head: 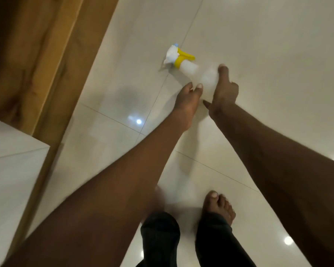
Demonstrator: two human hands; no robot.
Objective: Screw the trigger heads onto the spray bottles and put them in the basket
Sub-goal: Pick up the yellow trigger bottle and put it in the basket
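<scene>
A wooden panel (37, 60) runs down the left side beside the glossy tiled floor (258, 45). The left hand (187, 101) has its fingers (199, 88) closed on the near side of a clear spray bottle (199, 74). The bottle's yellow and white trigger head (176, 56) points away toward the panel. The right hand (225, 89) grips the bottle's far side, thumb on top. Below, a bare foot (218, 207) stands on the floor.

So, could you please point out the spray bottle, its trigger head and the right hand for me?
spray bottle (199, 76), head view, on its translucent body.
trigger head (178, 56), head view, on the white and yellow top.
right hand (225, 89), head view, on the back of the hand.
</scene>
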